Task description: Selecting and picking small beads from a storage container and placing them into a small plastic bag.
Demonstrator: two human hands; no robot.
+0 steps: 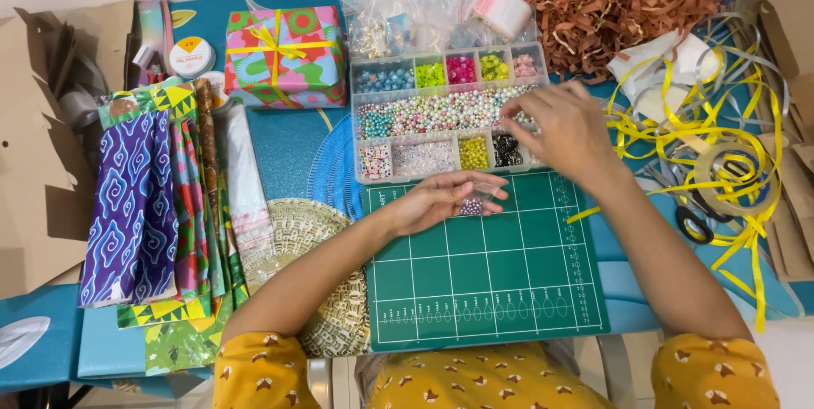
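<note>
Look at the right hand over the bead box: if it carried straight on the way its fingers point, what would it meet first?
The right hand points left along the bead box, so it would probably meet the long row of pearl beads first; its height above them is unclear.
</note>
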